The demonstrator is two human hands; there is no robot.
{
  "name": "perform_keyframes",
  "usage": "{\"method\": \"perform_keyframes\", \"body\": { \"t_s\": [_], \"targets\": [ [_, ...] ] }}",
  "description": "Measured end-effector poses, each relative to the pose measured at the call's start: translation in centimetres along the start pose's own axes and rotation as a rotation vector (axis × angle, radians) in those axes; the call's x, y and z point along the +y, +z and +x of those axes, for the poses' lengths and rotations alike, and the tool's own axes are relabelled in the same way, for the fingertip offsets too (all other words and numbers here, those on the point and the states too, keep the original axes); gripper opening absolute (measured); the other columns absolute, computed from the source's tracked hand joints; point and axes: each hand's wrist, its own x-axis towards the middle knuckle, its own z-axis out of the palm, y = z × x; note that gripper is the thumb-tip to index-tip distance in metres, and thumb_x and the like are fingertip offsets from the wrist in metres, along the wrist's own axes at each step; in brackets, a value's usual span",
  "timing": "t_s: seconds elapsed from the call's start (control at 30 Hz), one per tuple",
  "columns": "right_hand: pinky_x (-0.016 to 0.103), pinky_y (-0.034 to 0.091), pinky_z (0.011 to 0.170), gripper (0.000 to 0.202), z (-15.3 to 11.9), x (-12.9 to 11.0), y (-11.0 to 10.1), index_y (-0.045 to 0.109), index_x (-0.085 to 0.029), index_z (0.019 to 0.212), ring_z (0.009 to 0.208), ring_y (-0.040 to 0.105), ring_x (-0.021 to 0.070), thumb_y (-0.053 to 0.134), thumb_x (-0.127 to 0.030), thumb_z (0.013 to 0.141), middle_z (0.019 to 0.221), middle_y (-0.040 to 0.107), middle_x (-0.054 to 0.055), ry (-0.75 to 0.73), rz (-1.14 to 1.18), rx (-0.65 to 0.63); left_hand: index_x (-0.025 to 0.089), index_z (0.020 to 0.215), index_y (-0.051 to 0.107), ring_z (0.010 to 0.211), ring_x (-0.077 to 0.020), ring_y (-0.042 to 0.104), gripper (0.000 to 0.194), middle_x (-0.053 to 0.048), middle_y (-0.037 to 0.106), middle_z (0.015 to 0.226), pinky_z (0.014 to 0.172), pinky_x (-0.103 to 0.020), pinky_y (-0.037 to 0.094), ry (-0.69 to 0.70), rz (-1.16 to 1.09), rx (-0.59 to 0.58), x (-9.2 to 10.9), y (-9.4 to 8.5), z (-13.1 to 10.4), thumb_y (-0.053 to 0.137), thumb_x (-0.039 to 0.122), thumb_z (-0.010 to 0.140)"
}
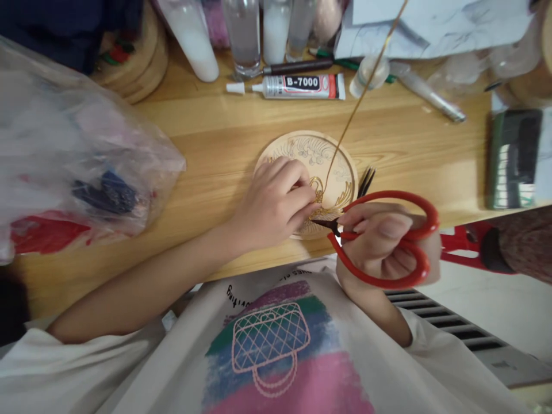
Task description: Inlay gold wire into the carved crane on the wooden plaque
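A round wooden plate [297,141] lies on the table, with line drawings and curls of gold wire [344,198] on its face. My left hand [278,201] rests over the plate's left side. Its fingers are pinched together at the wire near the middle; the fingertips partly hide what they grip. One long end of wire rises from there toward the top right. My right hand [379,244] holds red-handled scissors [420,215], with the dark blades beside my left fingertips, low over the plate. Dark pointed tips, like tweezers [366,181], show behind my right hand; whether it holds them is hidden.
Behind the plate lie a B-7000 glue tube [302,86], its white cap [235,88] and a dark-handled tool [297,66]. Several bottles [241,34] stand at the back. A plastic bag [86,155] fills the left; a dark phone-like object [515,158] lies right.
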Motion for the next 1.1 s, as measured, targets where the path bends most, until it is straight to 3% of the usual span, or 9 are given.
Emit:
{"method": "perform_keyframes", "body": {
  "t_s": [0.1, 0.2, 0.37, 0.5, 0.77, 0.9, 1.1],
  "targets": [
    [0.033, 0.042, 0.050, 0.035, 0.9, -1.4, 0.5, 0.056, -0.026, 0.062, 0.046, 0.053, 0.0165, 0.056, -0.042, 0.093, 0.055, 0.059, -0.001, -0.118, -0.021, 0.226, 0.019, 0.079, 0.061, 0.087, -0.0216, 0.054, 0.022, -0.007, 0.061, 0.088, 0.078, -0.040, 0.042, 0.080, 0.016, 0.077, 0.2, -0.2, 0.0, 0.057, 0.032, 0.095],
    [0.032, 0.040, 0.048, 0.043, 2.3, -2.7, 0.6, 0.054, -0.025, 0.056, 0.045, 0.051, 0.0159, 0.053, -0.042, 0.095, 0.050, 0.055, -0.002, -0.040, 0.018, 0.232, 0.019, 0.081, 0.063, 0.088, -0.0183, 0.057, 0.016, -0.005, 0.062, 0.091, 0.081, -0.036, 0.047, 0.041, -0.108, 0.114, 0.5, -0.8, 0.4, 0.058, 0.026, 0.094],
    [0.027, 0.036, 0.042, 0.051, 5.9, -3.8, 0.7, 0.047, -0.022, 0.051, 0.040, 0.047, 0.0117, 0.051, -0.046, 0.096, 0.046, 0.053, -0.003, 0.094, 0.319, 0.116, 0.020, 0.082, 0.066, 0.082, -0.0159, 0.064, 0.011, -0.002, 0.068, 0.083, 0.079, -0.032, 0.052, -0.121, -0.363, 0.114, 1.7, -2.9, 1.3, 0.060, 0.024, 0.092],
    [0.024, 0.040, 0.043, 0.052, 8.1, -3.7, 1.7, 0.043, -0.021, 0.050, 0.040, 0.047, 0.0093, 0.060, -0.052, 0.088, 0.043, 0.049, -0.004, 0.225, 0.522, 0.061, 0.021, 0.082, 0.067, 0.081, -0.0157, 0.067, 0.011, -0.001, 0.072, 0.085, 0.074, -0.029, 0.053, -0.271, -0.332, 0.212, 3.5, -4.2, 0.6, 0.060, 0.020, 0.090],
    [0.018, 0.039, 0.040, 0.049, 8.9, -4.3, 3.2, 0.036, -0.021, 0.053, 0.037, 0.040, 0.0047, 0.070, -0.049, 0.076, 0.043, 0.041, -0.008, 0.403, 0.730, 0.121, 0.025, 0.091, 0.069, 0.085, -0.0144, 0.070, 0.009, 0.001, 0.075, 0.090, 0.078, -0.028, 0.059, -0.385, -0.410, 0.464, 7.4, -2.4, -1.3, 0.064, 0.018, 0.089],
    [0.019, 0.036, 0.038, 0.047, 8.8, -4.6, 3.2, 0.035, -0.022, 0.056, 0.035, 0.036, 0.0048, 0.067, -0.047, 0.078, 0.043, 0.041, -0.009, 0.466, 0.769, 0.118, 0.027, 0.094, 0.068, 0.088, -0.0168, 0.070, 0.008, 0.001, 0.075, 0.087, 0.082, -0.034, 0.060, -0.349, -0.362, 0.546, 8.6, -1.7, -1.2, 0.066, 0.021, 0.089],
    [0.019, 0.030, 0.035, 0.046, 8.9, -5.2, 2.8, 0.035, -0.022, 0.056, 0.032, 0.032, 0.0038, 0.059, -0.046, 0.087, 0.043, 0.041, -0.009, 0.527, 0.825, 0.139, 0.025, 0.096, 0.066, 0.085, -0.0153, 0.071, 0.008, 0.000, 0.076, 0.091, 0.078, -0.036, 0.057, -0.239, -0.089, 0.605, 8.9, -1.9, -0.8, 0.062, 0.019, 0.093]
  ]
}}
